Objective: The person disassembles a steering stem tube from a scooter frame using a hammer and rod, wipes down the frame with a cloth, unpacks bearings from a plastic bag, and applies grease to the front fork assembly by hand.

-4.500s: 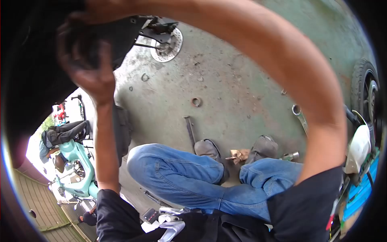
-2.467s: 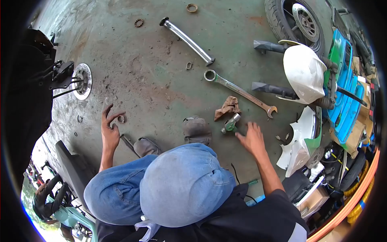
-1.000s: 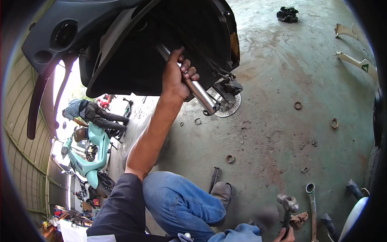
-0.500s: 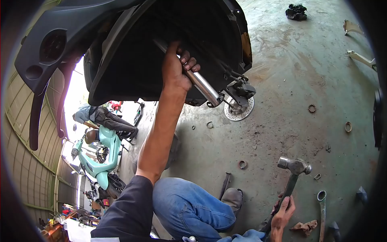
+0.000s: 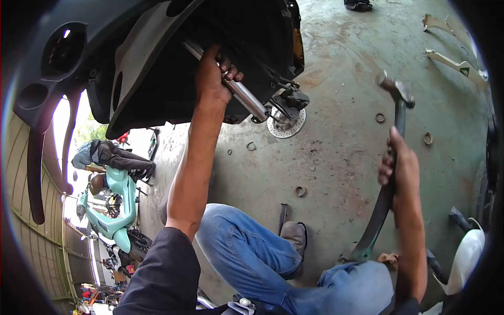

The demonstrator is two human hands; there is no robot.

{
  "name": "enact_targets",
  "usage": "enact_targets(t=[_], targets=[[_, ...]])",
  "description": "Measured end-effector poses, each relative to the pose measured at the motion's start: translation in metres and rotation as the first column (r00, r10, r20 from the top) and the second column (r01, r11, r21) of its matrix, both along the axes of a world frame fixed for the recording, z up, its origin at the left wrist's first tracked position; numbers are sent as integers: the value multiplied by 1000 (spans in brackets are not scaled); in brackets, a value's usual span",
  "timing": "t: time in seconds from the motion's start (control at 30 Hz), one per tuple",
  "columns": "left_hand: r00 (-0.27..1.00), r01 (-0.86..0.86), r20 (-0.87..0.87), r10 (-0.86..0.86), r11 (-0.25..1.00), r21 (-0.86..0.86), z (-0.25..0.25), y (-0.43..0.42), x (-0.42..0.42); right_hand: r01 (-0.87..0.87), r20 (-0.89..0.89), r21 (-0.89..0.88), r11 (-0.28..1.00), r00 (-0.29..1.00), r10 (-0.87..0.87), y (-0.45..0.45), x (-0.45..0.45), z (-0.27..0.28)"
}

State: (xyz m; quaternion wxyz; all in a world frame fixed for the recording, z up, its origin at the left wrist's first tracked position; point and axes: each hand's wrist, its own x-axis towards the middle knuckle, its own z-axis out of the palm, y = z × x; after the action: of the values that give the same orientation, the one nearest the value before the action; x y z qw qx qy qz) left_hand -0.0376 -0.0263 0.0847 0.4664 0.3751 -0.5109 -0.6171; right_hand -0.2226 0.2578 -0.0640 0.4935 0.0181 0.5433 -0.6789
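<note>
My left hand (image 5: 212, 79) is wrapped round a shiny metal tube (image 5: 249, 100) that slants down out of a scooter's dark front body (image 5: 144, 89). A brake disc (image 5: 300, 127) and its caliper (image 5: 295, 98) hang just beyond the tube's lower end. Over on the right, my right hand (image 5: 403, 165) grips a hammer (image 5: 377, 212) by its dark handle. The steel hammer head (image 5: 397, 89) points up and away, apart from the tube. The tube's upper end is lost in shadow.
Rings (image 5: 428, 138) and a toothed ring (image 5: 380, 118) lie scattered on the dirty floor. Pale body panels (image 5: 454, 68) are at the right. Beside my shoe lies a dark metal piece (image 5: 283, 215). At left, a person (image 5: 113, 156) bends over a mint scooter (image 5: 113, 212).
My right hand has lifted the hammer up from low near the floor. My left hand stays on the tube. The whole view has shifted, with things appearing further left.
</note>
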Motion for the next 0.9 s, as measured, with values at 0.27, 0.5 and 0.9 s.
enact_targets(t=[0.27, 0.5, 0.9], targets=[[995, 77, -59, -75, 996, 34, 4, -3, -1, 439, 337, -373, 817, 885, -322, -20, -50, 122], [988, 142, -54, -144, 989, -44, 9, -6, -6, 500, 604, -80, 862, 713, -357, -15, 142, 39], [996, 88, 38, -84, 991, -103, 7, 2, 1, 337, 768, 162, 927, 547, -333, -18, 225, -90]])
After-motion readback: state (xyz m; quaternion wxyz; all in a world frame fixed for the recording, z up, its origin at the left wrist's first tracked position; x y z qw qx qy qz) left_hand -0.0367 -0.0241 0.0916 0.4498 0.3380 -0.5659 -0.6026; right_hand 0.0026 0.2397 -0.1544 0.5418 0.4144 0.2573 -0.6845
